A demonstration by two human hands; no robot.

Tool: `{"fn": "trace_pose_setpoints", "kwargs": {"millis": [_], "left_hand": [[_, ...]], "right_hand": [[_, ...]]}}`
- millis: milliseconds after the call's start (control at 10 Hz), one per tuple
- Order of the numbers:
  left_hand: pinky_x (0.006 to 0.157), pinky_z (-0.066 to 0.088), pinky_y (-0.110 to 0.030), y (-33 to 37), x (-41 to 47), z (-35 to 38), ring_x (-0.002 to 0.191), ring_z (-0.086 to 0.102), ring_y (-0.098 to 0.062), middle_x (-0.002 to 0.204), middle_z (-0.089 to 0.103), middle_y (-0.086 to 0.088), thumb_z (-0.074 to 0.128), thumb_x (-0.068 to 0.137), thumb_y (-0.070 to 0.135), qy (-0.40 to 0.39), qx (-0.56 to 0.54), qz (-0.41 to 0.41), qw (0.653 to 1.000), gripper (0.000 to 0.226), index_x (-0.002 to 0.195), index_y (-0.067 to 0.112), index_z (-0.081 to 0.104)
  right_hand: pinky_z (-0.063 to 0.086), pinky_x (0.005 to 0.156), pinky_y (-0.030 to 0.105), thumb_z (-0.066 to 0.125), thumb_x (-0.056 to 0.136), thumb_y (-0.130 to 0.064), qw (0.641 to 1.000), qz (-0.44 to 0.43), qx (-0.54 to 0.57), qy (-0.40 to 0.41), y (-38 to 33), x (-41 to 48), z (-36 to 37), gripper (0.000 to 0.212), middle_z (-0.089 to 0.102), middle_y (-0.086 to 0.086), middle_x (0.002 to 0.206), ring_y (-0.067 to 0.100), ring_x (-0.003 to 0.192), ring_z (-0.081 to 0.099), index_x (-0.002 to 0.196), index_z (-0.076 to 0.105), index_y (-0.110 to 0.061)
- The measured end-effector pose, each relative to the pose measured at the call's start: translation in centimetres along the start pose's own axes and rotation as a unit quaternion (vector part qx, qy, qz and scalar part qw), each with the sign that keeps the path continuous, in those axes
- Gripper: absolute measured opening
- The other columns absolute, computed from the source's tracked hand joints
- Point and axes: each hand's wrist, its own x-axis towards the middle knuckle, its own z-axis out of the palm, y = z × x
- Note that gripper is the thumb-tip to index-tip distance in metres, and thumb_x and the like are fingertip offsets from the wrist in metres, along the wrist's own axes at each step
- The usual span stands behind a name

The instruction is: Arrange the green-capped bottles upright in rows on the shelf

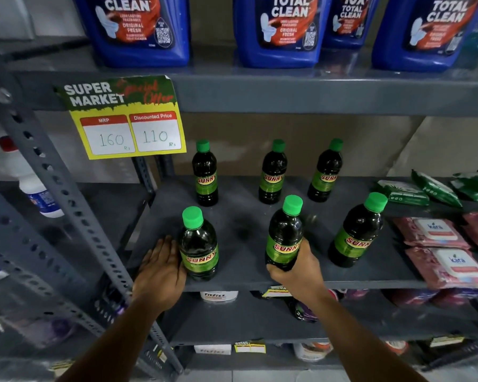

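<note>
Several dark bottles with green caps and green SUNNY labels stand upright on the grey shelf (246,232) in two rows. Back row: left bottle (205,175), middle bottle (272,173), right bottle (326,172). Front row: left bottle (199,246), middle bottle (284,235), right bottle (356,232). My left hand (160,268) lies flat against the left side of the front left bottle, fingers together. My right hand (298,268) wraps around the base of the front middle bottle.
A yellow price sign (127,119) hangs from the shelf above. Blue cleaner jugs (282,31) stand on the upper shelf. Green packets (436,188) and pink wipe packs (447,252) lie at the shelf's right. A perforated upright post (66,194) stands left.
</note>
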Motion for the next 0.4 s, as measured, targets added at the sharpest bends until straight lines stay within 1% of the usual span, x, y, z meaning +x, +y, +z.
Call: {"fn": "trace_pose_setpoints", "kwargs": {"millis": [100, 200, 300, 400], "left_hand": [[0.120, 0.012, -0.042, 0.1, -0.4, -0.2, 0.148, 0.012, -0.026, 0.161, 0.016, -0.013, 0.008, 0.091, 0.043, -0.012, -0.013, -0.005, 1.000, 0.069, 0.151, 0.010, 0.012], [0.122, 0.011, -0.041, 0.0, -0.7, -0.7, 0.149, 0.009, -0.025, 0.161, 0.014, -0.013, 0.024, 0.099, 0.035, -0.011, -0.065, -0.011, 0.998, 0.060, 0.152, 0.010, 0.011], [0.121, 0.015, -0.043, 0.9, -1.6, -1.9, 0.148, 0.015, -0.029, 0.158, 0.022, -0.019, 0.033, 0.100, 0.024, 0.048, -0.173, -0.024, 0.984, 0.055, 0.149, 0.003, 0.020], [0.120, 0.017, -0.044, 1.6, -1.8, -3.1, 0.147, 0.018, -0.031, 0.157, 0.024, -0.021, 0.027, 0.100, 0.032, 0.115, -0.207, -0.071, 0.969, 0.058, 0.148, 0.000, 0.022]], "right_hand": [[0.040, 0.066, 0.000, 0.085, 0.052, -0.045, 1.000, -0.004, 0.003, -0.004, -0.3, -0.4, -0.3, 0.082, 0.058, -0.025, 0.102, -0.005, 0.097, 0.058, 0.119, 0.038, -0.041], [0.040, 0.097, 0.021, 0.086, 0.052, -0.056, 0.999, -0.040, 0.023, -0.012, -0.7, -0.9, -0.7, 0.116, 0.049, -0.016, 0.134, 0.001, 0.124, 0.046, 0.144, 0.019, -0.033], [0.029, 0.110, 0.033, 0.073, 0.065, -0.067, 0.992, -0.112, -0.026, 0.051, -1.8, -2.4, -2.0, 0.115, 0.029, 0.004, 0.153, 0.012, 0.141, 0.024, 0.150, 0.010, -0.021], [0.015, 0.115, 0.031, 0.057, 0.082, -0.065, 0.957, -0.233, -0.134, 0.112, -2.7, -2.3, -3.3, 0.098, 0.022, 0.011, 0.156, 0.016, 0.145, 0.011, 0.150, 0.010, -0.012]]}}
